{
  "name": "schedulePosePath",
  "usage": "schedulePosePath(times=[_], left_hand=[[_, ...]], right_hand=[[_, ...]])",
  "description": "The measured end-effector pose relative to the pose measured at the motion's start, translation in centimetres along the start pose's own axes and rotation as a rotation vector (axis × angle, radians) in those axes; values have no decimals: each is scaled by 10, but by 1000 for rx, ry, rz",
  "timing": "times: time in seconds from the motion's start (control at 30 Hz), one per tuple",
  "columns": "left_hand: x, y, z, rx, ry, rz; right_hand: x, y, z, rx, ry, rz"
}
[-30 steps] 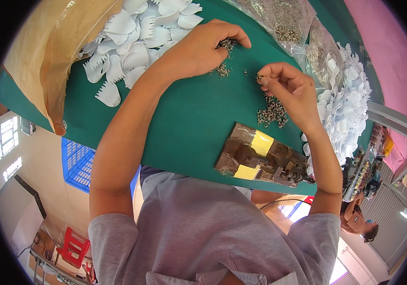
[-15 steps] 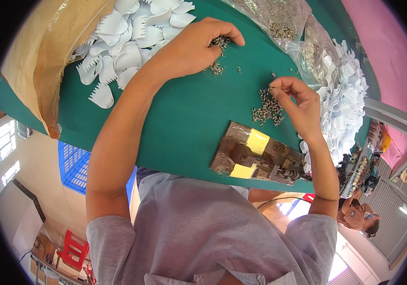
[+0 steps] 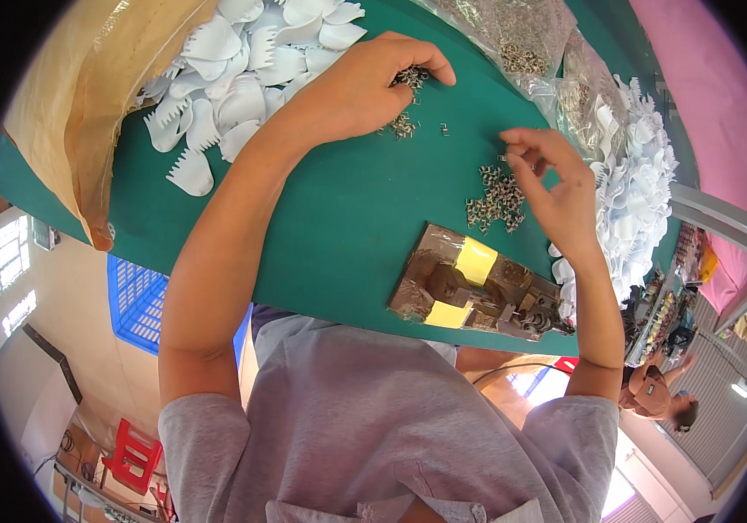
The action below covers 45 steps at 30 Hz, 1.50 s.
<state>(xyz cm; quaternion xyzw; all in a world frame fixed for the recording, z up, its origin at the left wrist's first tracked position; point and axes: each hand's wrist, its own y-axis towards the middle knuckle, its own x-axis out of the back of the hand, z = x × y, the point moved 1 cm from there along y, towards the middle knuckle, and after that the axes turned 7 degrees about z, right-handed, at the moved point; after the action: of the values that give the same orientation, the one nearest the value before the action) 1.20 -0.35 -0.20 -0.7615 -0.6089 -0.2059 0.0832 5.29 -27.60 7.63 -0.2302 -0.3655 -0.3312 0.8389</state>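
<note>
My left hand [image 3: 378,85] is cupped over a heap of small metal clips [image 3: 412,80] on the green table. Its thumb and forefinger stay apart with clips showing between them; the other fingers are partly hidden. Above the near edge of a second pile of clips [image 3: 495,200], my right hand [image 3: 556,179] has thumb and forefinger pinched at a small metal clip [image 3: 502,158]. Between both piles lies a loose clip [image 3: 445,130]. Below the right pile sits a brown metal fixture [image 3: 478,286] with yellow tape on it.
White toothed plastic pieces [image 3: 242,96] are heaped at the far left beside a brown paper sack [image 3: 68,113]. Clear bags of clips [image 3: 521,57] lie at the far right, next to another white heap [image 3: 626,200]. A blue crate [image 3: 133,301] stands below the table [image 3: 338,227]. Another person [image 3: 652,397] is at right.
My right hand has shifted slightly away from me, its fingertips lifting from the pile's upper end. The left hand stays over its heap. The view has shifted a little.
</note>
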Motion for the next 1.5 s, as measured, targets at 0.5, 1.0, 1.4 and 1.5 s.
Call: schedulePosePath(times=[0.5,1.0,1.4,1.5], left_hand=[[0,-2,-1,-11,-6,-17],[0,0,2,-12,-30,0],[0,-1,0,-1,-6,-7],[0,-1,1,-2,-14,-11]], right_hand=[[-9,14,17,338,-314,229],[-51,54,31,219,3,136],[-48,43,30,213,-73,155],[-48,41,34,224,-50,126]])
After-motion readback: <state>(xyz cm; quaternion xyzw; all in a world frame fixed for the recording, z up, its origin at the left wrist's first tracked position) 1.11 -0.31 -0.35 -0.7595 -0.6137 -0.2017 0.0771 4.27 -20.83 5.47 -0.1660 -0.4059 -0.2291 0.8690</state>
